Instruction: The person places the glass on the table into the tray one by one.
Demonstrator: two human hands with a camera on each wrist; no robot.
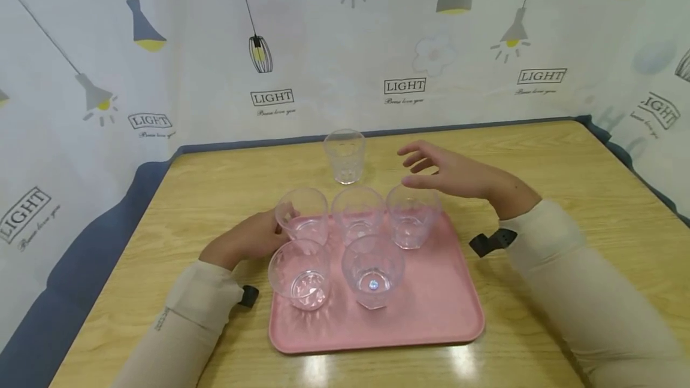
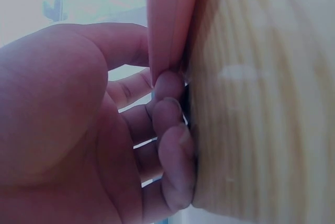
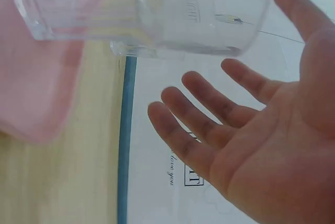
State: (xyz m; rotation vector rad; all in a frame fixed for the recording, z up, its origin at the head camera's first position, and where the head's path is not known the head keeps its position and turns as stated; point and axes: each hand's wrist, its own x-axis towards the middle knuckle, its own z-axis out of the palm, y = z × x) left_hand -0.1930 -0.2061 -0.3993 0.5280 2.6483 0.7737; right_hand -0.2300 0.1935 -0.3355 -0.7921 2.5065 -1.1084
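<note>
A pink tray [image 1: 436, 316] lies on the table and carries several clear plastic cups. My left hand [image 1: 253, 235] is at the tray's back left corner, beside the back left cup [image 1: 309, 233]. In the left wrist view, its thumb and curled fingers [image 2: 175, 166] grip the tray's rim [image 2: 170, 25]. My right hand [image 1: 455, 172] hovers by the rim of the back right cup [image 1: 409, 226], its fingers spread and holding nothing. The right wrist view shows that hand's palm and fingers [image 3: 183, 124] beside a clear cup [image 3: 183, 14]. Whether the thumb touches the cup I cannot tell.
One more clear cup [image 1: 345, 157] stands on the wooden table [image 1: 215, 178] behind the tray. Also on the tray are a back middle cup [image 1: 358, 220], a front left cup [image 1: 299, 271] and a front right cup [image 1: 373, 268]. A lamp-patterned cloth [image 1: 334, 58] hangs behind the table.
</note>
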